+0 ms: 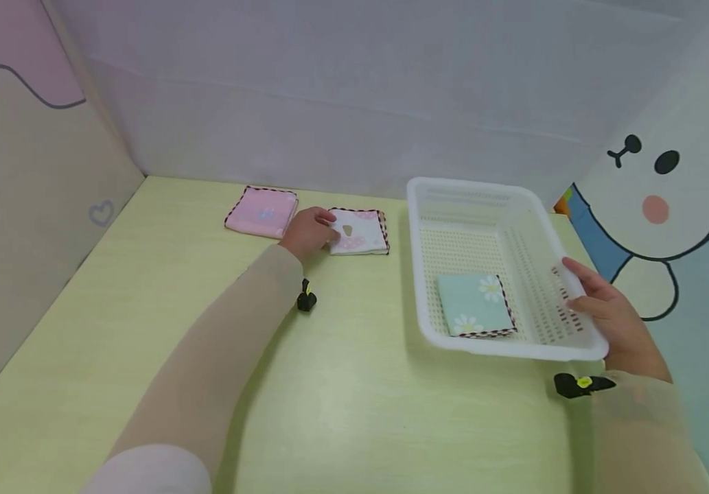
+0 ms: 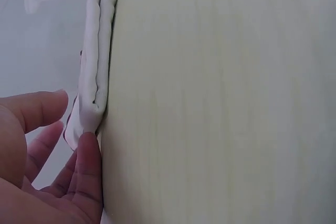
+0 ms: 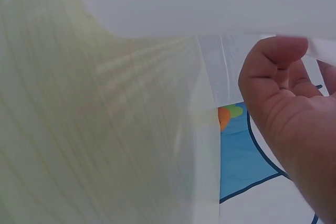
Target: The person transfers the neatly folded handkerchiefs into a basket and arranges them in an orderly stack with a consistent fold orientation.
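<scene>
My left hand (image 1: 311, 232) reaches to the left edge of a folded white handkerchief (image 1: 363, 233) with pink patches and a dark striped border. In the left wrist view, one fingertip touches the folded edge of the handkerchief (image 2: 94, 61), while the thumb stands apart from it. My right hand (image 1: 616, 319) grips the right rim of a white plastic basket (image 1: 422, 274) with slotted walls, which tilts slightly. A folded mint-green handkerchief (image 1: 474, 305) with white daisies lies inside it. The right wrist view shows the thumb against the underside of the basket (image 3: 210, 3).
A folded pink handkerchief (image 1: 261, 211) lies just left of my left hand, near the back of the pale yellow table (image 1: 329, 412). A white wall (image 1: 342, 103) rises behind, and printed panels with cartoon figures (image 1: 657, 199) stand at the sides.
</scene>
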